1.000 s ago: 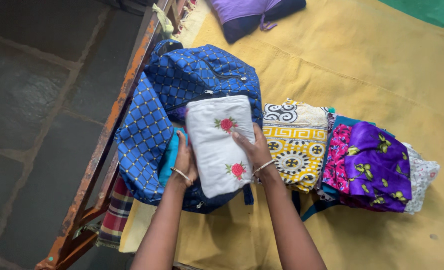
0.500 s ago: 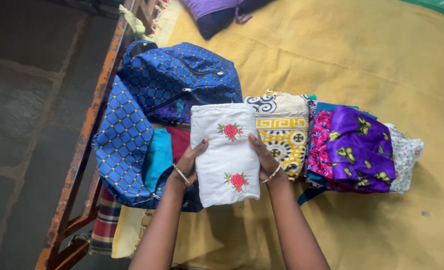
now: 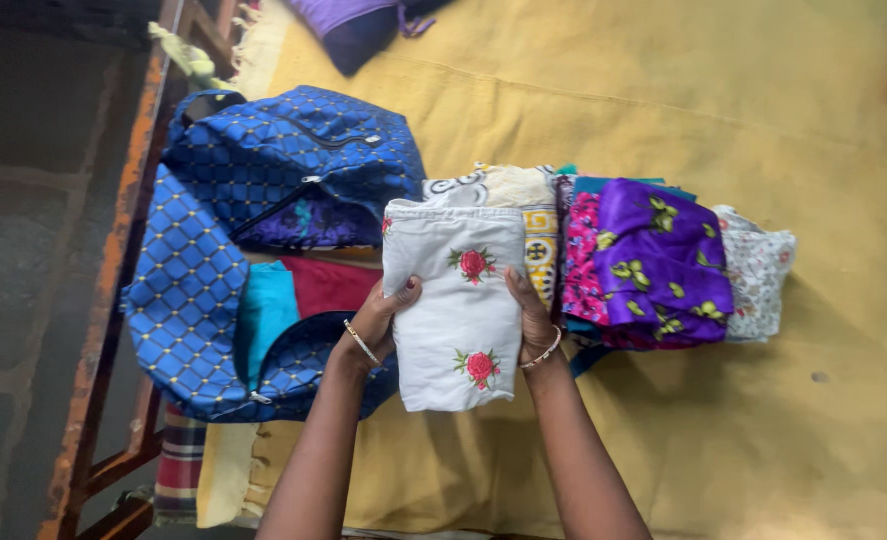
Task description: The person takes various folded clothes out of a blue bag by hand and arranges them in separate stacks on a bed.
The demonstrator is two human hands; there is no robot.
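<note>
Both my hands hold a folded white cloth [image 3: 459, 300] embroidered with red roses, lifted just right of an open blue quilted bag [image 3: 204, 290]. My left hand [image 3: 379, 325] grips its left edge and my right hand [image 3: 531, 318] grips its right edge. Inside the bag lie a teal cloth [image 3: 267, 315] and a dark red cloth [image 3: 329, 285]. Partly hidden behind the white cloth is a yellow patterned folded cloth [image 3: 541, 250].
A row of folded clothes sits right of my hands: a purple floral piece [image 3: 664, 260], a pink one [image 3: 584, 265] and a white printed one [image 3: 759, 270]. All rest on a yellow sheet [image 3: 714, 430] over a rusty metal-framed cot [image 3: 104, 330]. A purple pillow [image 3: 354, 25] lies at the top.
The white cloth has come away from the bag's opening and shifted right, in front of the yellow patterned cloth. The bag's teal and red contents now show. The view has drifted right.
</note>
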